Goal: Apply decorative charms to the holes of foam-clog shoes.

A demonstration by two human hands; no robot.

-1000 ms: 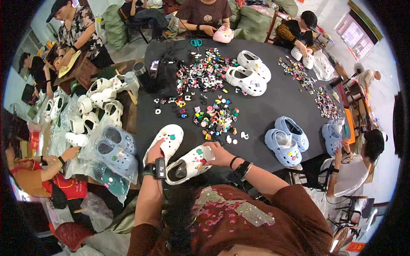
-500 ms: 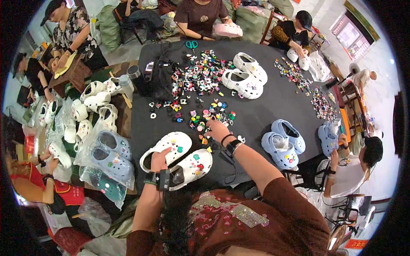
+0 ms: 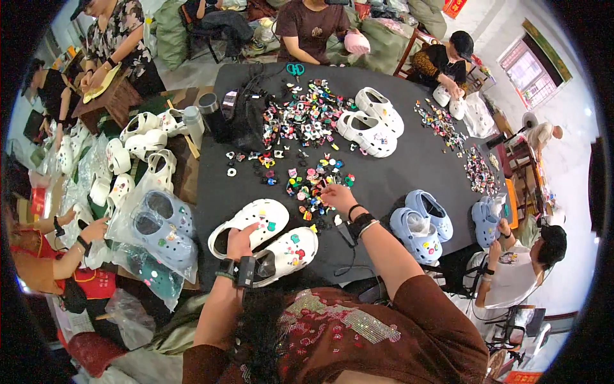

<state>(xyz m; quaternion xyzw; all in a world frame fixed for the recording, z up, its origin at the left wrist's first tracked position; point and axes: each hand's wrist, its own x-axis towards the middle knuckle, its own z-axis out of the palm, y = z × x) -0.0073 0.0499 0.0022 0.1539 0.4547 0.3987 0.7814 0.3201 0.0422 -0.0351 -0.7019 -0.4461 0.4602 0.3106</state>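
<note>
R hand (image 3: 337,195) still out at charms (image 3: 311,185) (arm extended), L hand (image 3: 240,241) on white clog (image 3: 286,254)

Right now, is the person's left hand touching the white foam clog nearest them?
Touching. The head view shows the left hand resting on the heel end of the white foam clog, with no gap between them.

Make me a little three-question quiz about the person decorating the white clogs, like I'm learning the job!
1. True or false: the left hand rests on the white clogs.
2. What does the right hand reach into?
A. a pile of small colourful charms
B. the pale blue clogs
C. the black bag
3. Fill in: the tabletop is ____ in colour.

Key: 1 true; 2 A; 3 black.
</note>
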